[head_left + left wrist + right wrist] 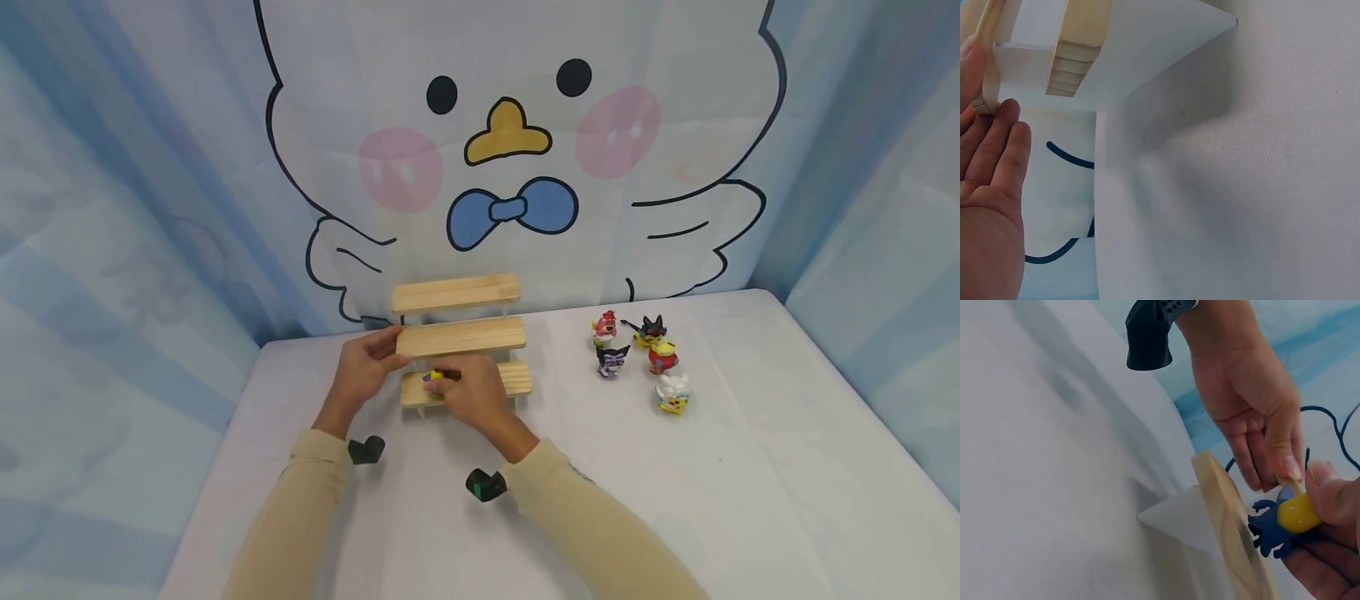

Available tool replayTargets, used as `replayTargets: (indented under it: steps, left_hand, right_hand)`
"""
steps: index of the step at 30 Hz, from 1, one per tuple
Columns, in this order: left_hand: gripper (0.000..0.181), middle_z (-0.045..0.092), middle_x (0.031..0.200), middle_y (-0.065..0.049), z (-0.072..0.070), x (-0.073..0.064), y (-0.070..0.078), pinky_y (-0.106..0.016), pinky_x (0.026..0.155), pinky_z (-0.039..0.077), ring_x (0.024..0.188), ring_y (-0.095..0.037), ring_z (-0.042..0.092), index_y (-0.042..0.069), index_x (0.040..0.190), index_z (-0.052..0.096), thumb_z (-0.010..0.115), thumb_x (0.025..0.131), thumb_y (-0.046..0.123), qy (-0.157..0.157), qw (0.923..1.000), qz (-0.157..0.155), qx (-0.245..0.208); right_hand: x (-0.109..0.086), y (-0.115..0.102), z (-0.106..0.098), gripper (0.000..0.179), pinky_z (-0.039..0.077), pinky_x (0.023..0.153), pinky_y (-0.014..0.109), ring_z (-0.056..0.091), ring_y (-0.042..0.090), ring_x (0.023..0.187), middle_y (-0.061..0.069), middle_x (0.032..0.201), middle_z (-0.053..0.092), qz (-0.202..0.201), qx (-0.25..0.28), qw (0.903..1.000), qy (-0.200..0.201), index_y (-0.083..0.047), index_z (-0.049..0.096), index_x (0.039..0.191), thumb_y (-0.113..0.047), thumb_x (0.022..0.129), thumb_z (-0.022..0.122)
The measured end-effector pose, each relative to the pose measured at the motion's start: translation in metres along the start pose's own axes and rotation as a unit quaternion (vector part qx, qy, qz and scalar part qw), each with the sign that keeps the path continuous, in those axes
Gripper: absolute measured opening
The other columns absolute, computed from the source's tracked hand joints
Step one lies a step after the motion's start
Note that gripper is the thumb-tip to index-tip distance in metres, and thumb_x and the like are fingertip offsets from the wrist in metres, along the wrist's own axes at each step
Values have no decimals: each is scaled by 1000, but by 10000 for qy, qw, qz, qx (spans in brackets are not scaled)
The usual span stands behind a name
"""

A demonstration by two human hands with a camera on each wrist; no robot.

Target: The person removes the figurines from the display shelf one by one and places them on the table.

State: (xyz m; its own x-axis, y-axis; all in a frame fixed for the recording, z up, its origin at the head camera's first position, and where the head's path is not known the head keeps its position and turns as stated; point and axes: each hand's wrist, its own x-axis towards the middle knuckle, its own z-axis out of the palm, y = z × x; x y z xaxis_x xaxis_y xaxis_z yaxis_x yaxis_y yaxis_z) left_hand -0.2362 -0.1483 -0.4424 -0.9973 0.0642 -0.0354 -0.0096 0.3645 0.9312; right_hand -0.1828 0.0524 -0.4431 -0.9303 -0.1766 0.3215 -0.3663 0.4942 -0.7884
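A three-tier wooden display stand (461,337) with white side supports is set against the back curtain. My left hand (362,371) grips the left end of its middle board, thumb on one face and fingers on the other in the left wrist view. My right hand (477,392) is at the lowest board (517,379). Between its thumb and fingers it pinches a small blue-and-yellow figurine (1297,514). The figurine's blue end is close to the board's edge in the right wrist view; whether they touch I cannot tell.
Several small figurines stand to the right on the white-covered table (600,492), among them a red-and-pink one (604,329), a purple-and-black one (612,361) and a white-topped one (672,392). A printed curtain (510,267) rises behind. Dark wrist cameras (486,485) hang below both wrists.
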Motion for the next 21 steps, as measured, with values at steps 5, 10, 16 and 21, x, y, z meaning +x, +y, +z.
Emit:
replayTargets:
  steps: [5, 10, 16, 21]
  left_hand:
    - [62, 54, 155, -17, 0, 1, -1, -42, 117, 50, 144, -30, 55, 2, 152, 50, 74, 95, 3, 25, 10000, -12, 40]
    - [62, 55, 154, -18, 1, 2, 0, -41, 117, 50, 142, -30, 57, 3, 151, 51, 74, 94, 1, 65, 10000, 26, 16]
    - [62, 55, 154, -18, 0, 2, 0, -41, 117, 50, 143, -30, 56, 3, 151, 52, 75, 94, 2, 9, 10000, 66, -4]
    - [62, 53, 155, -19, 0, 2, -2, -41, 118, 48, 144, -31, 55, 2, 152, 50, 75, 95, 2, -13, 10000, 68, 26]
  right_hand:
    - [-6, 2, -10, 26, 65, 79, 39, 78, 25, 94, 10, 98, 82, -47, 66, 9998, 172, -1, 82, 105, -15, 83, 88]
    - [-12, 5, -24, 25, 66, 71, 30, 79, 25, 88, 13, 95, 82, 59, 363, 9990, 252, 0, 82, 103, -13, 83, 88]
    - [-22, 10, -41, 23, 66, 67, 26, 80, 27, 84, 18, 92, 81, 60, 662, 9972, 347, 4, 81, 102, -8, 83, 86]
    - [-28, 17, -50, 21, 66, 67, 27, 80, 26, 84, 18, 93, 81, -34, 522, 9977, 425, 4, 81, 101, -8, 84, 86]
